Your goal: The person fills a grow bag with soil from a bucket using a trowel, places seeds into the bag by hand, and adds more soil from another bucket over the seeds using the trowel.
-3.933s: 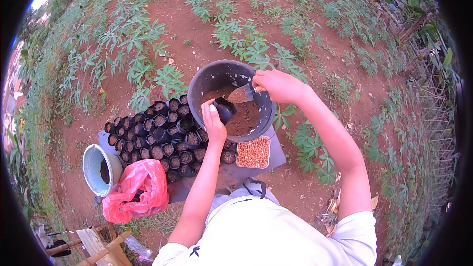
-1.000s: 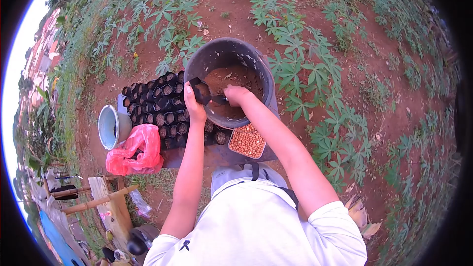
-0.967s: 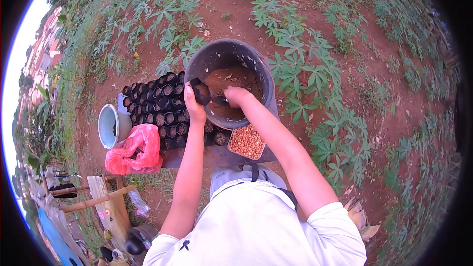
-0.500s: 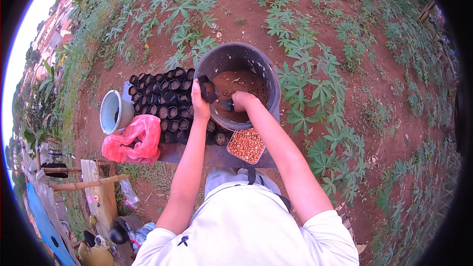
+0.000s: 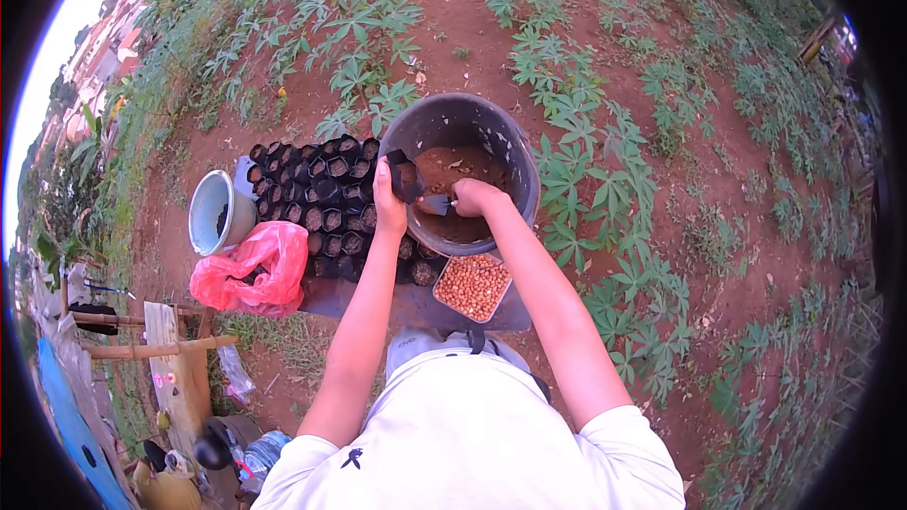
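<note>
My left hand holds a black plant bag upright at the left rim of a large dark bucket. Brown soil shows in the mouth of the bag. My right hand, inside the bucket, is closed on the handle of a small trowel. The trowel's blade points toward the bag, with brown soil on it. Loose soil lies at the bottom of the bucket. Left of the bucket stand several rows of black bags filled with soil.
A clear box of orange-brown kernels sits below the bucket on a grey board. To the left are a pale blue pail and a pink plastic bag. A wood and bamboo frame stands lower left; leafy plants grow on the right.
The trowel was raised at the bucket's right side in the oldest frame; my right hand has since gone down into the bucket. Lately the trowel blade has come up into clearer view beside the bag.
</note>
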### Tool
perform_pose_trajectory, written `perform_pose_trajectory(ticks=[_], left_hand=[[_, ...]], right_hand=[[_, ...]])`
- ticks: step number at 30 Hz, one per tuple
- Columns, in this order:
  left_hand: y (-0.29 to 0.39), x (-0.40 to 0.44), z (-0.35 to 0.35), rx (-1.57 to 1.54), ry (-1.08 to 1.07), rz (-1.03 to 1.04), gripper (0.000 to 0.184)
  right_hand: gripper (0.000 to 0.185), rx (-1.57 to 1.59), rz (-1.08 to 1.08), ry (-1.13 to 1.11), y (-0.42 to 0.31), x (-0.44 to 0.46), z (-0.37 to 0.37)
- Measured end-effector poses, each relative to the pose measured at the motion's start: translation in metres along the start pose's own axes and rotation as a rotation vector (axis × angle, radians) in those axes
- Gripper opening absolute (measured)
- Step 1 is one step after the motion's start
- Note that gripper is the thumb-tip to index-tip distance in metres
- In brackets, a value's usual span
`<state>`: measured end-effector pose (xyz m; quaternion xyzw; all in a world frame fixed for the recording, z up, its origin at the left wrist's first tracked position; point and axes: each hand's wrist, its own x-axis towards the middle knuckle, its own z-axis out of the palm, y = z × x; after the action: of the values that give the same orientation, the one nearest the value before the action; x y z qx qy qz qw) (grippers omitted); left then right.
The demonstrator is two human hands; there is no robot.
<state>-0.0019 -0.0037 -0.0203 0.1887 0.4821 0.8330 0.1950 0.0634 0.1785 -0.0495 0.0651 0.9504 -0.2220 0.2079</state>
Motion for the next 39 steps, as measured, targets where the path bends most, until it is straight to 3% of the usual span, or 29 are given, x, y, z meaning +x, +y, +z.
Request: perform_pose_trajectory(ticks=[9,14,23,39], left_hand=[[0.029,-0.009,0.0,-0.103,-0.011,0.027,0.065],[0.057,-0.024,0.009,-0.057,-0.017,0.026,0.07],[0.045,-0.031,0.018,-0.027,-0.068,-0.062,0.079],[0.042,-0.037,0.04,0.17,-0.116,-0.033,0.059]], right_hand=[[0.026,0.084,-0.011,0.028,-0.012,-0.024,-0.041],[0.02,0.122,-0.102,0.156,-0.017,-0.053,-0.085],[0.019,0.099,-0.155,0.26,-0.023,-0.13,-0.154],[0.018,0.093,-0.233,0.211,-0.045,-0.18,-0.189]])
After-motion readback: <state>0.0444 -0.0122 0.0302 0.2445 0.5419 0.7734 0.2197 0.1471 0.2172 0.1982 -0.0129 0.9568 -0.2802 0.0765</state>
